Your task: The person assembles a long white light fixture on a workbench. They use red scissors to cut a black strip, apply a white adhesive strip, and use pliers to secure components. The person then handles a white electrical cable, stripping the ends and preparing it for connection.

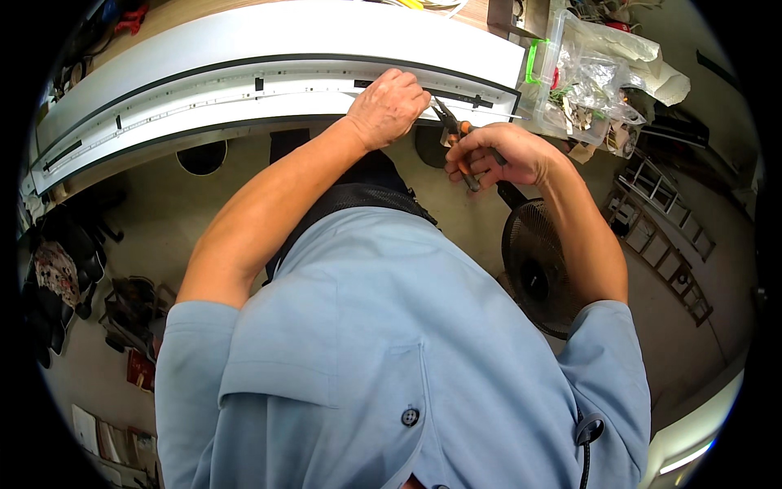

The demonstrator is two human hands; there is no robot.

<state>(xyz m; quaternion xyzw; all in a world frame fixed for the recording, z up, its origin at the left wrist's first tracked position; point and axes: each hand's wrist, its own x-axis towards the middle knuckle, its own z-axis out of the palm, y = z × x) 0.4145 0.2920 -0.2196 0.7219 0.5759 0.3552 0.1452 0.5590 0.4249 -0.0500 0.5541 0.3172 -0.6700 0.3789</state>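
Seen from above, a person in a light blue shirt (pixel 358 326) works with two bare hands at the near edge of a counter (pixel 183 20). The left hand (pixel 387 110) is over the right part of a long, shallow white tray (pixel 314 104) with a dark rim; its fingers curl down and inward, and whether they pinch something small is too fine to tell. The right hand (pixel 501 155), just to the right and nearer the body, is wrapped around the handles of pliers (pixel 450 122) in orange and black. Their tips point up and left, right beside the left fingertips; how far the jaws stand apart is unclear. The tray stretches far to the left of the left hand, with thin strips running along its length, and a black bar (pixel 472 99) shows to that hand's right. Beyond the right hand, up and to the right, sits a clear plastic bin (pixel 556 90) of crumpled bags and scraps; below that hand is a fan (pixel 535 273). The step in hand appears to be close plier work at the left fingertips; the next move seems to call for a steady left hand and a controlled squeeze from the right.
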